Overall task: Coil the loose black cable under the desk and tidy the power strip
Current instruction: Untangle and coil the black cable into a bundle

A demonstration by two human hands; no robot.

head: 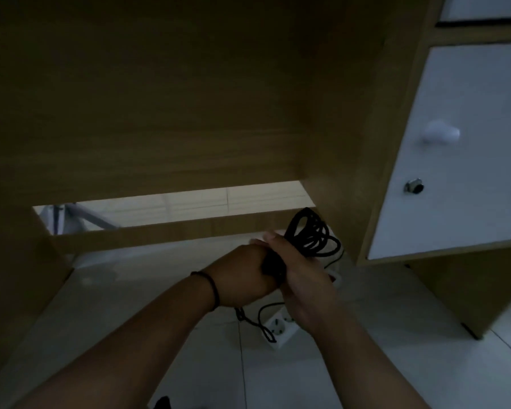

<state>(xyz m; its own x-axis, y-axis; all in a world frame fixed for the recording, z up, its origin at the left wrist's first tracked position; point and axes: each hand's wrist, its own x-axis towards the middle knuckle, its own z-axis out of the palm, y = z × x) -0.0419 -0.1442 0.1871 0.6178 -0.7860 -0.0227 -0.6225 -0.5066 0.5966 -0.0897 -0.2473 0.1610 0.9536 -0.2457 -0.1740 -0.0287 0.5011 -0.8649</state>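
Note:
Under the desk, both hands meet around a bundle of black cable (310, 234) whose loops stick up and to the right of my fingers. My left hand (242, 276) grips the lower part of the bundle, where a black block shows between the palms. My right hand (301, 273) wraps over the bundle from the right. A loose tail of the cable (252, 317) hangs down to the floor. The white power strip (279, 326) lies on the tiles below my right wrist, partly hidden by it.
The wooden back panel (160, 113) and a low crossbar (165, 230) close the space ahead. A cabinet with a white door (469, 143), knob and lock stands at the right. Pale floor tiles (160, 290) spread below.

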